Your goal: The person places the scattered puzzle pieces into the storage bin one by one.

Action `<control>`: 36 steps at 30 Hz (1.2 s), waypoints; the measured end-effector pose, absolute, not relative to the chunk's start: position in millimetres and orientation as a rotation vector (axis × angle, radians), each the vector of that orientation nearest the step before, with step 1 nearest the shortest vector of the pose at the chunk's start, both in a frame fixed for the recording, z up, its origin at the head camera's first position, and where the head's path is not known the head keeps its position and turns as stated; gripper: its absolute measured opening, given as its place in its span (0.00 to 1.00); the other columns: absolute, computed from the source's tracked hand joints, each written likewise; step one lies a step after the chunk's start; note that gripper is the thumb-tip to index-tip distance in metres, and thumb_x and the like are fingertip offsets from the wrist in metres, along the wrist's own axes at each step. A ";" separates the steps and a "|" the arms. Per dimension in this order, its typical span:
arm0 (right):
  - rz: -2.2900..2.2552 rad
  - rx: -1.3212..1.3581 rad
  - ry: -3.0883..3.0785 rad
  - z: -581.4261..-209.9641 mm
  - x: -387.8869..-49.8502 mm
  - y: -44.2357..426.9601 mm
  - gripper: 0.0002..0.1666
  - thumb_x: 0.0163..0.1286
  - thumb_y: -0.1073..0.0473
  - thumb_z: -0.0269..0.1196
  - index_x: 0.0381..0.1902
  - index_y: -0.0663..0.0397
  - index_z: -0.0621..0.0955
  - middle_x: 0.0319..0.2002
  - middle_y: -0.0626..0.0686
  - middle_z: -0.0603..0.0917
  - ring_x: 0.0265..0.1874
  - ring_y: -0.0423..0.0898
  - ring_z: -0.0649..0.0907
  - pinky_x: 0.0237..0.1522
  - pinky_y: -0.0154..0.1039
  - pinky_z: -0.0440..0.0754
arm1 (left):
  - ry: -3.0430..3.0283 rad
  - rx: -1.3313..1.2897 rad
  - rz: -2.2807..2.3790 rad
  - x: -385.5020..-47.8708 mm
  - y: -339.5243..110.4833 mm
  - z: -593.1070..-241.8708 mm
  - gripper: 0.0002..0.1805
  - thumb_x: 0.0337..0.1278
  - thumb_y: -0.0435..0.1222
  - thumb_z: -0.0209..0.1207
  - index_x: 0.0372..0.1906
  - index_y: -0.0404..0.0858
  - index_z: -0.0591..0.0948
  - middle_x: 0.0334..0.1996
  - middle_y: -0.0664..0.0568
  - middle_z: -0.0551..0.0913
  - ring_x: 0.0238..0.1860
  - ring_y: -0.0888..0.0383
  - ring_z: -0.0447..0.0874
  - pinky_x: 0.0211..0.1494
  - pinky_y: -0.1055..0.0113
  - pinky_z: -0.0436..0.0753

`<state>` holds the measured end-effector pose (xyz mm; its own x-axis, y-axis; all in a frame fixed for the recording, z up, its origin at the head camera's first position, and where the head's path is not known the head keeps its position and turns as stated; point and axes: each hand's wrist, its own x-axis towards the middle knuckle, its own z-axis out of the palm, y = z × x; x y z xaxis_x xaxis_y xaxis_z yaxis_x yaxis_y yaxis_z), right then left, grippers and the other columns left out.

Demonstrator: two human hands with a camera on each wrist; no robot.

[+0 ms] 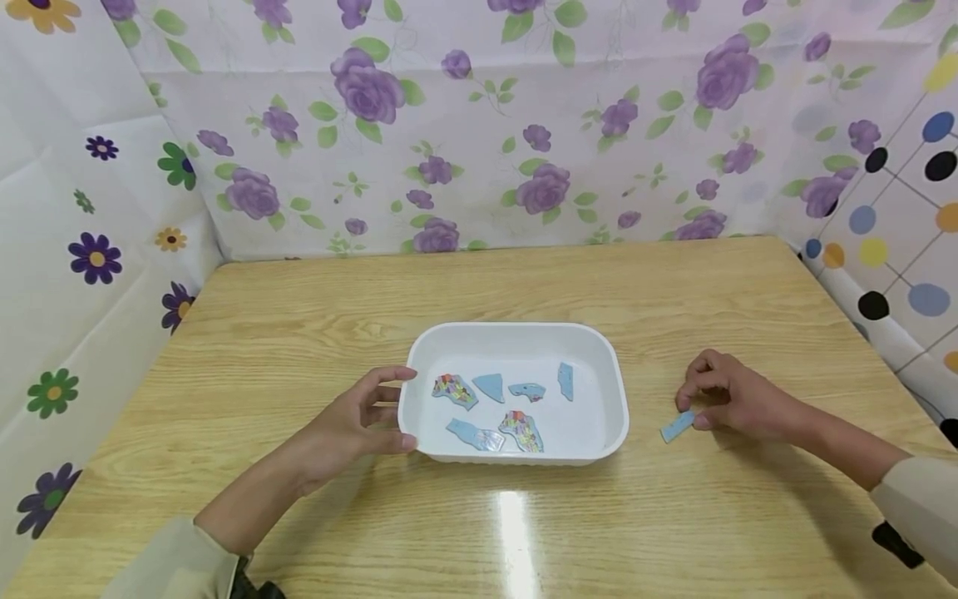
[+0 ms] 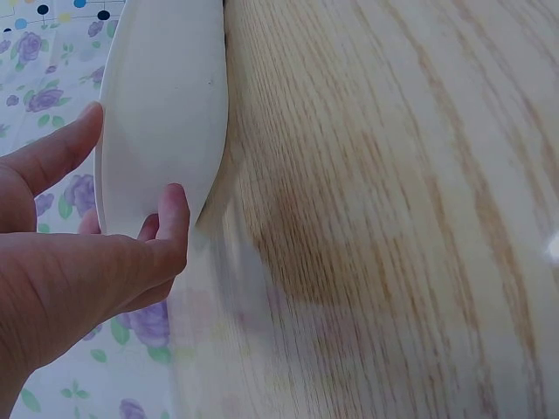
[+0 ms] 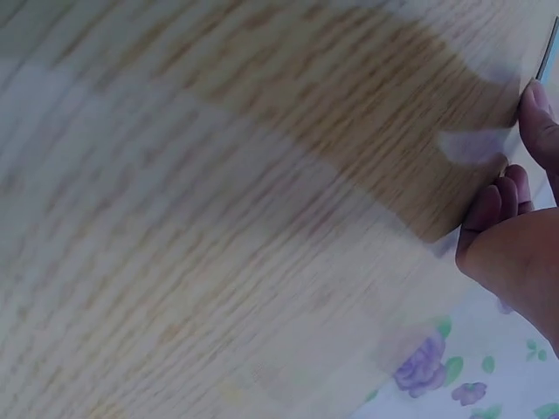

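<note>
A white plastic tray [image 1: 599, 453] rests on the table, holding several flat, irregular light-blue pieces; one blue piece [image 1: 565, 381] lies apart toward its right. Two pieces carry multicoloured patterns, such as this patterned piece [image 1: 521, 431]. My left hand [image 1: 367, 420] holds the tray's left end, fingers at the rim and thumb by the near corner; the left wrist view shows the hand [image 2: 105, 253] against the tray's outer wall [image 2: 162, 113]. To the right of the tray, my right hand [image 1: 729, 399] pinches a small rectangular light-blue piece [image 1: 677, 427] low over the table. In the right wrist view, only its edge shows.
The wooden table [image 1: 299, 333] extends around the tray. Behind it hangs a purple-flowered cloth [image 1: 479, 125]. Patterned sheets [image 1: 105, 249] border the left side, and a dotted sheet [image 1: 913, 225] the right.
</note>
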<state>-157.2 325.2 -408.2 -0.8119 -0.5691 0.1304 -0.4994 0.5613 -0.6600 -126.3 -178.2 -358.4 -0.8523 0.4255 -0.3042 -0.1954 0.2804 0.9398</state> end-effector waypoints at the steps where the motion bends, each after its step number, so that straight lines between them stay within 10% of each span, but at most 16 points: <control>1: -1.086 -0.925 2.691 -408.2 -156.8 325.2 0.15 0.50 0.68 0.73 0.32 0.42 0.84 0.38 0.47 0.70 0.40 0.39 0.68 0.42 0.27 0.68 | 2.052 0.207 1.609 -126.2 -178.1 -358.2 0.46 0.48 0.35 0.71 0.71 0.47 0.59 0.63 0.40 0.65 0.62 0.45 0.70 0.58 0.55 0.76; 36: -1.070 -0.766 2.755 -382.7 -158.3 324.1 0.12 0.59 0.65 0.69 0.34 0.41 0.81 0.42 0.47 0.73 0.41 0.45 0.70 0.32 0.36 0.68 | 2.064 0.202 1.610 -126.2 -177.5 -357.3 0.46 0.47 0.35 0.72 0.71 0.47 0.59 0.63 0.41 0.65 0.63 0.45 0.69 0.59 0.54 0.75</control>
